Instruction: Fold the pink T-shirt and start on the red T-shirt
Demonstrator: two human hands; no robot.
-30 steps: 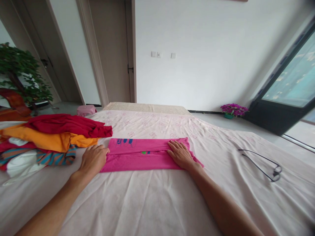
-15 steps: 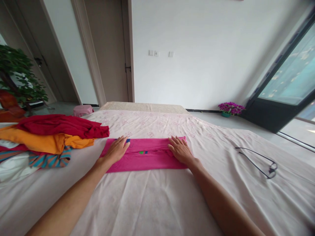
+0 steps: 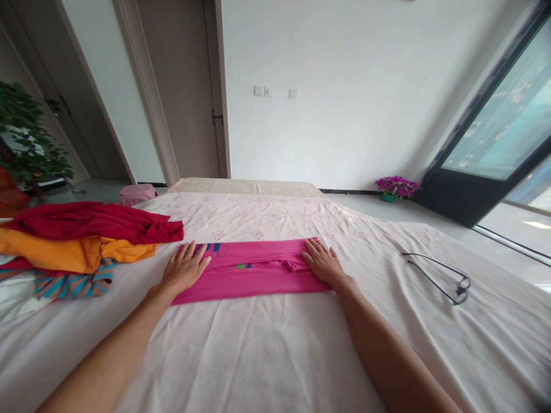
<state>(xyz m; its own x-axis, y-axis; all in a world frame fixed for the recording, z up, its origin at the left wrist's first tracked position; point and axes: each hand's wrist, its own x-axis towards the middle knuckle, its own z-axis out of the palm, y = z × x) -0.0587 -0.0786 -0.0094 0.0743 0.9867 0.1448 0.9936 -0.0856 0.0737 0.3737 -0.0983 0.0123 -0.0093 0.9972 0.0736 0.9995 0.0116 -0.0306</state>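
A folded pink garment [image 3: 253,275] with a small printed patch lies as a long strip on the pale bed sheet [image 3: 267,344] in front of me. My left hand [image 3: 184,268] lies flat on its left end, fingers stretched out. At the strip's right end my right hand [image 3: 323,263] rests flat too, fingers spread, with a small ridge of cloth bunched beside it. Neither hand grips anything.
A pile of clothes [image 3: 73,244] in red, orange and stripes lies at the left of the bed. A black wire hanger [image 3: 439,274] lies on the sheet at the right. Beyond the bed are a pink stool [image 3: 136,194], a purple flower pot [image 3: 396,188], a green plant [image 3: 26,140] and doors.
My left hand moved from the sheet beside the garment onto its left end. The right hand shifted slightly towards the right edge. The camera drifted to the right.
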